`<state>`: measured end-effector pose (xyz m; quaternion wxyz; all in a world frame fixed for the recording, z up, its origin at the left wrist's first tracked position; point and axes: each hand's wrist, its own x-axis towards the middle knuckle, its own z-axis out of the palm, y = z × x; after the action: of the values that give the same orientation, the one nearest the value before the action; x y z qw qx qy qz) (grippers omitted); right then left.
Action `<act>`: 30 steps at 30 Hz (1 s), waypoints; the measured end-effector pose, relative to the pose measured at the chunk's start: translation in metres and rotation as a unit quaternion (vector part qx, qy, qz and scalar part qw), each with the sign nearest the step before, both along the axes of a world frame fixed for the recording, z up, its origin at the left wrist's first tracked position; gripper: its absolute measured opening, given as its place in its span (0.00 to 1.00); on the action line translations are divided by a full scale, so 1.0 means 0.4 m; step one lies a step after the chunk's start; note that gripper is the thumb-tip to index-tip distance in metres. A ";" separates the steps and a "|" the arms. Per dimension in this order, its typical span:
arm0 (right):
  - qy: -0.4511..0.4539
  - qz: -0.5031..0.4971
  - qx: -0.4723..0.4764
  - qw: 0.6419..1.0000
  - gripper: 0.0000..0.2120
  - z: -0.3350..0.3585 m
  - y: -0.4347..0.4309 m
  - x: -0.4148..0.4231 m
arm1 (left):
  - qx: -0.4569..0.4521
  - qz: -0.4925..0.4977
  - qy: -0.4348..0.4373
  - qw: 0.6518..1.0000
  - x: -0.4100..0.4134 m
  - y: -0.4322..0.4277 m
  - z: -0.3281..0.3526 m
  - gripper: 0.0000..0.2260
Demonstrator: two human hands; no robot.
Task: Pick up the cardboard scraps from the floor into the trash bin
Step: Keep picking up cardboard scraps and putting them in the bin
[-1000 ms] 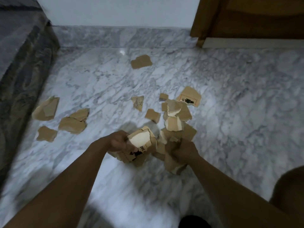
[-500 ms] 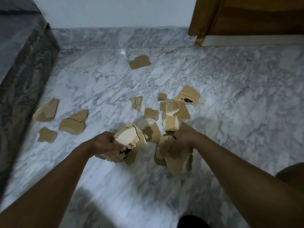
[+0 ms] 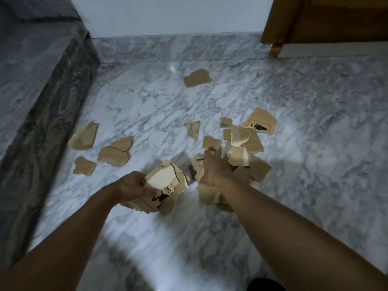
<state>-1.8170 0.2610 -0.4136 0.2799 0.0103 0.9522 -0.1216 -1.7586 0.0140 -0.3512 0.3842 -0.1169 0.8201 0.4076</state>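
Brown cardboard scraps lie scattered on the white marble floor (image 3: 315, 143). My left hand (image 3: 134, 189) grips a stack of scraps (image 3: 165, 185) with a white face and black print, held just above the floor. My right hand (image 3: 214, 169) clutches a bunch of scraps (image 3: 207, 194) that hang below it, and its fingers reach into the pile (image 3: 243, 152) at centre right. A printed scrap (image 3: 260, 120) lies behind the pile. Loose scraps lie at the left (image 3: 113, 155) and one far back (image 3: 197, 77). No trash bin is in view.
A dark marble ledge (image 3: 37, 106) runs along the left side. A marble skirting and white wall close the back. A wooden door and frame (image 3: 315, 19) stand at the back right. Something dark (image 3: 264, 285) shows at the bottom edge.
My right hand has moved forward and up with its bunch of scraps, into the pile. My left hand has lifted its stack slightly and drifted left.
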 end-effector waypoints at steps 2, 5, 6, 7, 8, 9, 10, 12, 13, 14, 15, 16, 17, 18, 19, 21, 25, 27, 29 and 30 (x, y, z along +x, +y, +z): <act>0.016 -0.049 -0.020 0.998 0.51 -0.015 0.002 -0.001 | 0.000 0.004 0.002 1.000 0.006 -0.005 -0.006 0.10; -0.004 -0.110 -0.057 0.992 0.57 -0.016 0.010 -0.008 | 0.002 0.003 0.005 1.000 0.010 0.003 -0.026 0.11; -0.015 -0.122 -0.077 0.989 0.54 -0.014 0.012 -0.009 | 0.004 0.001 0.004 1.000 0.010 0.010 -0.028 0.11; -0.025 -0.127 -0.097 0.987 0.48 -0.009 0.015 -0.011 | 0.004 -0.004 0.005 1.000 0.008 0.016 -0.031 0.11; -0.028 -0.127 -0.118 0.985 0.42 -0.002 0.022 -0.012 | 0.004 -0.013 0.005 1.000 0.007 0.024 -0.030 0.11; -0.031 -0.126 -0.143 0.981 0.38 0.007 0.034 -0.019 | 0.003 -0.021 0.002 1.000 0.004 0.029 -0.031 0.11; -0.024 -0.124 -0.171 0.977 0.36 0.021 0.051 -0.025 | 0.003 -0.028 -0.004 1.000 0.000 0.036 -0.033 0.12; 0.013 -0.112 -0.208 0.972 0.33 0.066 0.109 -0.048 | 0.001 -0.055 -0.010 0.998 -0.012 0.062 -0.033 0.15; 0.042 -0.108 -0.206 0.972 0.33 0.093 0.150 -0.058 | 0.000 -0.080 -0.009 0.997 -0.022 0.085 -0.031 0.17; 0.071 -0.108 -0.198 0.972 0.35 0.118 0.198 -0.066 | -0.002 -0.106 -0.007 0.994 -0.032 0.119 -0.031 0.18; 0.093 -0.107 -0.185 0.972 0.38 0.135 0.248 -0.070 | -0.006 -0.138 -0.006 0.990 -0.041 0.162 -0.029 0.19; 0.108 -0.107 -0.165 0.975 0.39 0.150 0.298 -0.064 | -0.011 -0.172 -0.004 0.985 -0.047 0.215 -0.029 0.20; 0.121 -0.108 -0.137 0.977 0.37 0.158 0.343 -0.052 | -0.021 -0.206 -0.003 0.978 -0.053 0.275 -0.034 0.22; 0.139 -0.109 -0.104 0.979 0.35 0.159 0.385 -0.031 | -0.034 -0.241 0.005 0.970 -0.054 0.337 -0.042 0.25; 0.159 -0.111 -0.068 0.979 0.31 0.149 0.420 -0.009 | -0.057 -0.279 0.026 0.958 -0.052 0.397 -0.061 0.29; 0.198 -0.111 -0.017 0.974 0.25 0.115 0.474 0.048 | -0.114 -0.353 0.087 0.924 -0.038 0.499 -0.106 0.36; 0.241 -0.076 0.015 0.967 0.14 0.018 0.527 0.146 | -0.204 -0.371 0.126 0.897 -0.023 0.585 -0.149 0.41; 0.233 -0.073 0.020 0.969 0.13 0.017 0.536 0.141 | -0.207 -0.367 0.122 0.899 -0.041 0.585 -0.157 0.40; 0.187 -0.051 0.006 0.981 0.15 0.036 0.541 0.124 | -0.195 -0.358 0.116 0.906 -0.052 0.576 -0.167 0.36; 0.157 -0.044 0.001 0.987 0.17 0.048 0.546 0.114 | -0.193 -0.351 0.111 0.910 -0.053 0.571 -0.172 0.34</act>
<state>-1.7713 0.4794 -0.3945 0.1208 0.0335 0.9831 -0.1331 -1.7799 0.2424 -0.4202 0.3793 0.1521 0.9082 0.0907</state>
